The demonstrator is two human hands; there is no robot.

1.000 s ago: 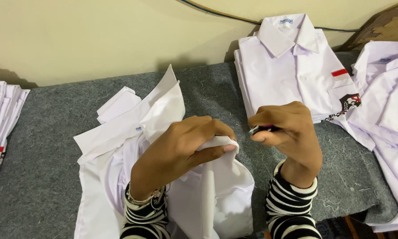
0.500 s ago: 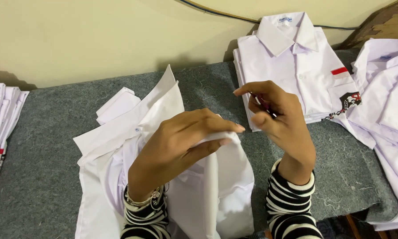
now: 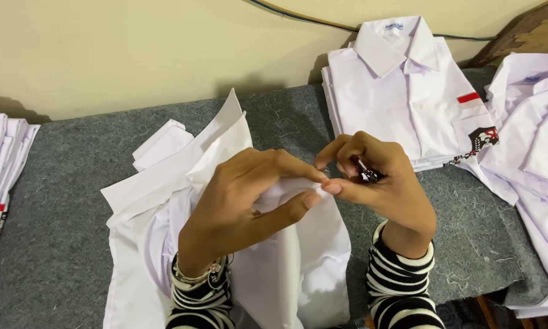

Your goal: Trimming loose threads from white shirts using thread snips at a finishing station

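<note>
Fingers of my left hand (image 3: pixel 249 201) pinch a fold of the white shirt (image 3: pixel 298 268), thumb below and fingertips above, a tight grip on the cloth. My right hand (image 3: pixel 377 183) is curled closed around a small dark tool (image 3: pixel 367 172), its tip touching the left fingertips at the fold. The shirt lies bunched on the grey table (image 3: pixel 61 244) under both wrists, its collar (image 3: pixel 164 143) sticking out to the upper left. Beyond my right hand sits a folded shirt stack (image 3: pixel 408 97) with a red tag and chest badge. More shirts (image 3: pixel 542 140) spread at the right edge, another pile (image 3: pixel 3 170) at the far left.
</note>
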